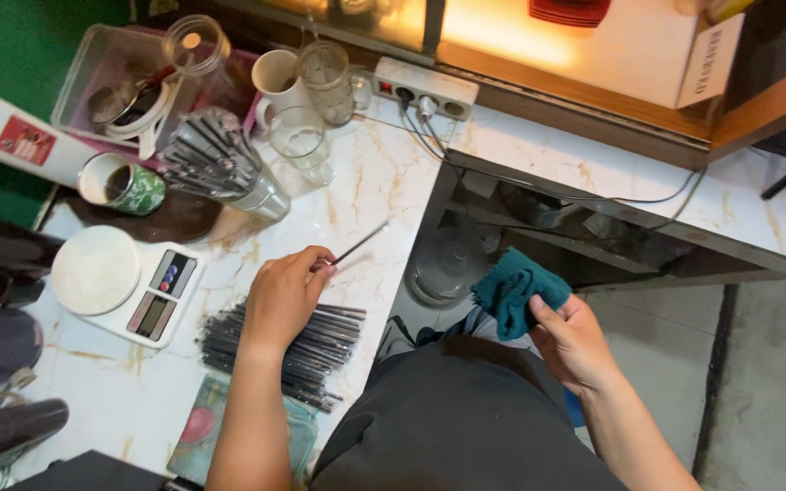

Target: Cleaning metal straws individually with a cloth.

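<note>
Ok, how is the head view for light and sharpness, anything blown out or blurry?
Head view: the lit glass cabinet at the top glares orange-white, washed out; the white marble counter is evenly lit; the thin dark metal straw in the left hand is slightly soft; the teal cloth in the right hand is clear.

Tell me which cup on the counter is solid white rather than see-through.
The white mug at the back, beside the clear glass mug. The glass in front of it and the jar to its left are both transparent.
</note>
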